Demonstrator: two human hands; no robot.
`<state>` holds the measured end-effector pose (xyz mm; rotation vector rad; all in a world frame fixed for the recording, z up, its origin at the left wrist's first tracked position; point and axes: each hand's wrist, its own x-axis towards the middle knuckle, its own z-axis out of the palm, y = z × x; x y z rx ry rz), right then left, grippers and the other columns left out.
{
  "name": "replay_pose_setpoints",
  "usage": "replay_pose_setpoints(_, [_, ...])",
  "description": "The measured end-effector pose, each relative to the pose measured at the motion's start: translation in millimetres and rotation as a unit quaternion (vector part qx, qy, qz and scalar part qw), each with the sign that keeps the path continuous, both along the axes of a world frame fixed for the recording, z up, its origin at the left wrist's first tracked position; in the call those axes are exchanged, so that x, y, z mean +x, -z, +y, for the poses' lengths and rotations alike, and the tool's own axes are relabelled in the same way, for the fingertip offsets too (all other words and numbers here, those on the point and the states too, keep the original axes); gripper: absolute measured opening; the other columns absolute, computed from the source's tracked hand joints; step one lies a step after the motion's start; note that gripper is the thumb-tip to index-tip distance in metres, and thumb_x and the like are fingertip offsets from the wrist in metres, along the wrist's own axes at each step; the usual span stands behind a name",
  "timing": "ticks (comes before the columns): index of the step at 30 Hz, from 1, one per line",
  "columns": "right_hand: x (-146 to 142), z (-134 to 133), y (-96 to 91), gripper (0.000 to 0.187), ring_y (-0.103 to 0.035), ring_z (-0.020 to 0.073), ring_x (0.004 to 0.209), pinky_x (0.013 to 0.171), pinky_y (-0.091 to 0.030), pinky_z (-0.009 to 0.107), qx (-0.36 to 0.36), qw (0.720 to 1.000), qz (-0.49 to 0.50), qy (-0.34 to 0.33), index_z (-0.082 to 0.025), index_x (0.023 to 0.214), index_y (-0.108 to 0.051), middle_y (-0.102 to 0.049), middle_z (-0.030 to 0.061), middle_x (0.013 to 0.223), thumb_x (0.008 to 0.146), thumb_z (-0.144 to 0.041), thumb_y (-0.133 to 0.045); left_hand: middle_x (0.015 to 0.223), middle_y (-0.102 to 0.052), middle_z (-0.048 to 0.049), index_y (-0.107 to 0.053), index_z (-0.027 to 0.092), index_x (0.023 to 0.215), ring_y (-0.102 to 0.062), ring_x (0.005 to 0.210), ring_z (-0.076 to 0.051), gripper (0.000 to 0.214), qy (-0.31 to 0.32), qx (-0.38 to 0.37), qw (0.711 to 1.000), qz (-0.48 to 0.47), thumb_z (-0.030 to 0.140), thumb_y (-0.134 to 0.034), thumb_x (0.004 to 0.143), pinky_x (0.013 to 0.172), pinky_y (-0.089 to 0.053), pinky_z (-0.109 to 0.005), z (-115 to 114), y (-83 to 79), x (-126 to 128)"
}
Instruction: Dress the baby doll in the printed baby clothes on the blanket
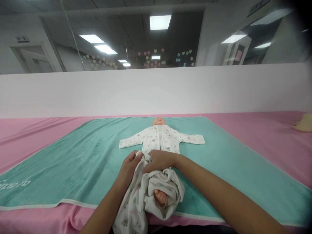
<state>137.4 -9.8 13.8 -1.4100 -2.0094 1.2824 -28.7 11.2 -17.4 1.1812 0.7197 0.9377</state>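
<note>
"Printed white cloth (129,211): where is it?"

"At the middle of the teal blanket's near edge, and its lower end hangs past that edge. It is bunched in a ring around a doll's foot (161,196), and the toes poke out toward the near side."

"And the hands?"

"Close together, both on the cloth. The left hand (131,164) pinches its upper border between thumb and fingers. The right hand (161,159) grips just beside it, thumb in front; its other fingers are hidden."

"What's beyond them?"

"The doll (159,121) lies with its head near the far edge of the teal blanket (97,162). It wears a patterned white top (151,138), sleeves spread toward either side. I can't tell whether top and cloth are joined."

"Under the blanket?"

"A pink cover (263,136), showing along all its sides. A pale yellow thing (304,123) sits at the cover's right, partly cut off. Behind stands a white wall (156,91)."
</note>
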Motion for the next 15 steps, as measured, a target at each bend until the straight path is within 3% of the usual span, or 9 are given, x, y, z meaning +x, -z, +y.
replay_pose_setpoints(2, [2.0, 1.1, 10.4, 0.014, -0.043, 0.0093, 0.055, 0.052, -0.034, 0.022, -0.015, 0.99, 0.137, 0.041, -0.016, 0.067, -0.056, -0.051, -0.004, 0.06, 0.06, -0.025, -0.064, 0.058, -0.054, 0.0028, -0.051, 0.016, 0.071, -0.046, 0.05, -0.009, 0.033, 0.005, -0.038, 0.999, -0.031, 0.044, -0.067, 0.069, 0.05, -0.036, -0.019, 9.2, -2.2, 3.6])
replay_pose_setpoints(4, [6.7, 0.9, 18.8, 0.011, -0.039, 0.0079, 0.052, 0.05, -0.032, 0.022, -0.047, 0.959, 0.273, 0.062, -0.015, 0.065, -0.052, -0.047, -0.005, 0.057, 0.057, -0.016, -0.059, 0.062, -0.057, 0.0001, -0.054, 0.014, 0.074, -0.049, 0.052, -0.011, 0.031, 0.035, -0.063, 0.996, -0.048, 0.041, -0.069, 0.068, 0.051, -0.038, -0.021, 19.0, -4.3, 7.5])
replay_pose_setpoints(7, [13.8, 6.2, 30.2, 0.01, -0.042, 0.0097, 0.054, 0.05, -0.033, 0.022, -0.082, 0.915, 0.391, 0.057, -0.015, 0.062, -0.049, -0.046, -0.0037, 0.057, 0.054, -0.011, -0.052, 0.067, -0.06, -0.0041, -0.06, 0.011, 0.078, -0.052, 0.056, -0.012, 0.03, 0.126, -0.069, 0.989, -0.044, 0.041, -0.065, 0.073, 0.054, -0.04, -0.022, 32.0, -5.5, 7.7])
replay_pose_setpoints(9, [17.3, 13.5, 37.7, 0.009, -0.044, 0.0108, 0.057, 0.051, -0.034, 0.022, -0.065, 0.906, 0.413, 0.072, -0.015, 0.061, -0.05, -0.048, -0.0029, 0.059, 0.053, -0.01, -0.052, 0.071, -0.063, -0.0053, -0.063, 0.011, 0.081, -0.055, 0.062, -0.014, 0.03, 0.208, -0.048, 0.977, 0.005, 0.039, -0.066, 0.072, 0.058, -0.041, -0.023, 37.9, -4.8, 2.0])
replay_pose_setpoints(12, [20.0, 22.4, 44.7, 0.009, -0.041, 0.0091, 0.053, 0.048, -0.03, 0.021, -0.056, 0.901, 0.416, 0.112, -0.015, 0.062, -0.051, -0.046, -0.0041, 0.057, 0.054, -0.011, -0.054, 0.074, -0.065, -0.0049, -0.066, 0.01, 0.083, -0.058, 0.069, -0.019, 0.03, 0.323, -0.016, 0.94, 0.112, 0.026, -0.077, 0.06, 0.064, -0.044, -0.025, 42.1, -1.9, -9.5])
replay_pose_setpoints(13, [19.9, 23.5, 44.6, 0.01, -0.041, 0.0088, 0.053, 0.048, -0.029, 0.021, -0.067, 0.9, 0.414, 0.117, -0.016, 0.065, -0.053, -0.047, -0.0043, 0.057, 0.055, -0.013, -0.054, 0.074, -0.065, -0.0052, -0.067, 0.009, 0.083, -0.058, 0.068, -0.019, 0.031, 0.33, -0.014, 0.937, 0.118, 0.024, -0.077, 0.058, 0.064, -0.044, -0.025, 42.5, -0.7, -12.1])
replay_pose_setpoints(15, [18.2, 22.5, 40.2, 0.012, -0.045, 0.0095, 0.056, 0.051, -0.032, 0.021, -0.095, 0.91, 0.392, 0.1, -0.016, 0.072, -0.057, -0.051, -0.0033, 0.062, 0.06, -0.017, -0.056, 0.073, -0.065, -0.0066, -0.067, 0.008, 0.085, -0.058, 0.065, -0.018, 0.03, 0.277, -0.028, 0.958, 0.066, 0.028, -0.074, 0.064, 0.061, -0.044, -0.025, 42.1, 1.3, -13.4])
